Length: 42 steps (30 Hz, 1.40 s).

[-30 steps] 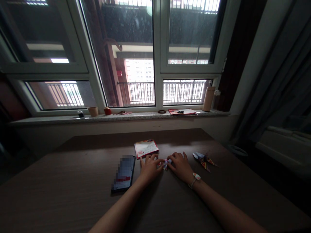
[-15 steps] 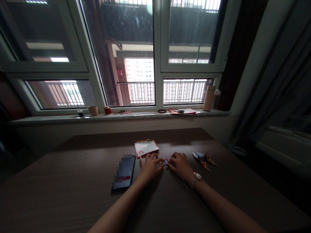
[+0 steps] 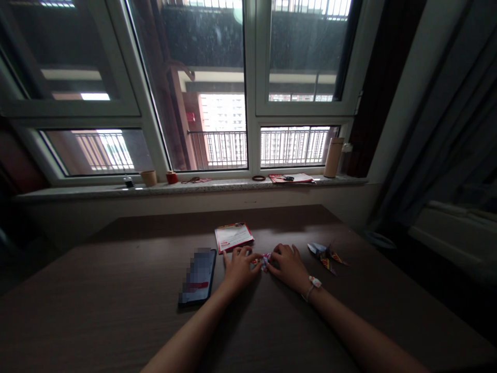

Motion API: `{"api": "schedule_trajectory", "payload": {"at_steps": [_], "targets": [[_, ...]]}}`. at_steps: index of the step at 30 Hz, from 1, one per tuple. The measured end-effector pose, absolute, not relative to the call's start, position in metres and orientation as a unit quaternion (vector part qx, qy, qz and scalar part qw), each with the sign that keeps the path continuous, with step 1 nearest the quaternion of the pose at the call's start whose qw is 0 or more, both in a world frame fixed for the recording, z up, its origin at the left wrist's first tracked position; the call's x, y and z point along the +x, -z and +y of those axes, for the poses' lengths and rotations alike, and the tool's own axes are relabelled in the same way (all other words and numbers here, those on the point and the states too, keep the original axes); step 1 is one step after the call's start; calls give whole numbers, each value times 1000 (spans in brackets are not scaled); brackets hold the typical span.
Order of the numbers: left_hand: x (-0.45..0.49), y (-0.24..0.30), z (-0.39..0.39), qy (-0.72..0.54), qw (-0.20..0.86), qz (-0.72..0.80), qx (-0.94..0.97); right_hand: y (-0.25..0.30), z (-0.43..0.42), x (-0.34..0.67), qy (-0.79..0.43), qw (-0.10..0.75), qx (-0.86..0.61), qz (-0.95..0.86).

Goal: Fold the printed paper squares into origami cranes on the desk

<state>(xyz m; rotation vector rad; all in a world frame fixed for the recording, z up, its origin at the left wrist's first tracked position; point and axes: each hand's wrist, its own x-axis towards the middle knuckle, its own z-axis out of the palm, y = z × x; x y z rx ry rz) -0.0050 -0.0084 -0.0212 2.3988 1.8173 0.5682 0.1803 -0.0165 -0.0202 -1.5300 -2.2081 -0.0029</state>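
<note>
A small piece of folded, printed paper (image 3: 265,261) in red, white and purple lies on the brown table between my hands. My left hand (image 3: 239,268) grips its left side, thumb and index finger closed on it. From the other side my right hand (image 3: 288,265) pinches the paper's right edge; a bracelet is on that wrist. The fingers cover part of the paper. Just beyond my left hand lies a stack of printed sheets (image 3: 234,237). A folded paper shape (image 3: 326,256) with several points rests to the right of my right hand.
A phone (image 3: 198,277) lies left of my left forearm on the table (image 3: 97,290). Along the windowsill stand a paper cup (image 3: 148,178), a red spool-like item (image 3: 171,177), more printed sheets with scissors (image 3: 292,178) and a tall flask (image 3: 333,157).
Both hands stay almost in place on the folded paper. The right fingers have shifted very slightly over its right side.
</note>
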Motion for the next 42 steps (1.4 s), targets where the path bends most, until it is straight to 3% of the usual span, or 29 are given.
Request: {"api": "schedule_trajectory", "payload": {"at_steps": [42], "targets": [[-3,17,-10,-174,65,605,774,15,-17,187,-42,198,-539,-818]]}}
